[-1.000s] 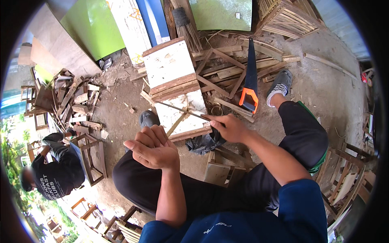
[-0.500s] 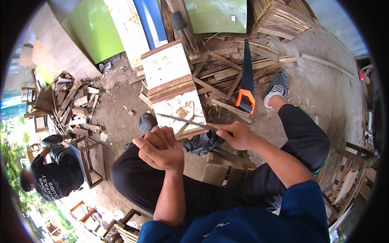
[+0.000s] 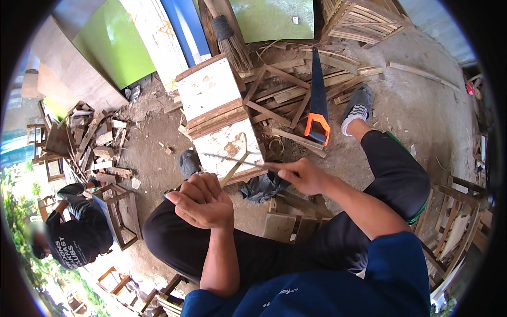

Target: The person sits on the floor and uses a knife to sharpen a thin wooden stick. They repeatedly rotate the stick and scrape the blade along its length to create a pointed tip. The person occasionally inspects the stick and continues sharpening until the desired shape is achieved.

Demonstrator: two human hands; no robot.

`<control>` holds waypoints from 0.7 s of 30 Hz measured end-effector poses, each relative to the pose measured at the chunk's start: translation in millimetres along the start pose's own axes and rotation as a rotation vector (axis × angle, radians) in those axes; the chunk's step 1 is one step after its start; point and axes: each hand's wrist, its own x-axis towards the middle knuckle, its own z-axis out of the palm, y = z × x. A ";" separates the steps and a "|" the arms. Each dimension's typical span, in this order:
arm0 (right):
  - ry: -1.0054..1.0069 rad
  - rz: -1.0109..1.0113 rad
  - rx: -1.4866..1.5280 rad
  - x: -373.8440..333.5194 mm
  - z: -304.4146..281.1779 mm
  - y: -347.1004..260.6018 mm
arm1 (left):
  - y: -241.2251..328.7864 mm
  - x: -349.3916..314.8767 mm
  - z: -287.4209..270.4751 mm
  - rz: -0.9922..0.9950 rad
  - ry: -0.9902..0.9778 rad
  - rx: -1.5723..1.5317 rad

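My left hand is closed, palm turned up, with a thin yellowish strip, bamboo by its look, rising out of the fist and bending back at its far end. A long narrow knife, seen almost edge-on, is in my right hand; its blade points left and crosses the strip. Part of the handle is hidden by my fingers. Beneath both hands' work lies a white-topped board with brown wooden battens, reaching away from me between my feet.
An orange-handled handsaw leans on scrap wood beyond the board. A black plastic bag lies near my right hand. More offcuts are heaped left, near a seated person and a wooden frame. A broom stands behind.
The whole view has shifted slightly. The knife blade has slid a little along the strip toward its far part. Both hands keep their hold.
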 end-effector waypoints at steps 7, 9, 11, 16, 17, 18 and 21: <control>-0.062 0.144 -0.157 -1.5 -9.7 -11.6 | 3.7 -3.1 2.0 -0.020 0.003 0.000; 0.003 0.151 -0.166 -2.1 -8.9 -13.3 | 5.1 -4.0 0.2 -0.035 -0.013 0.019; 0.020 0.190 -0.246 -1.4 -8.6 -14.1 | 4.7 -3.5 -1.7 -0.051 0.005 0.033; -0.081 0.202 -0.220 3.5 -12.3 -13.9 | 3.1 -3.3 -4.3 -0.031 -0.026 0.004; -0.016 0.232 -0.204 3.8 -12.1 -13.4 | 3.8 -4.0 -4.2 -0.020 -0.048 0.001; -0.023 0.293 -0.172 5.6 -15.2 -11.3 | 4.7 -4.4 -3.9 -0.036 -0.057 0.002; -0.032 0.332 -0.167 8.2 -14.3 -3.9 | 7.6 -9.1 -2.0 -0.058 -0.076 0.005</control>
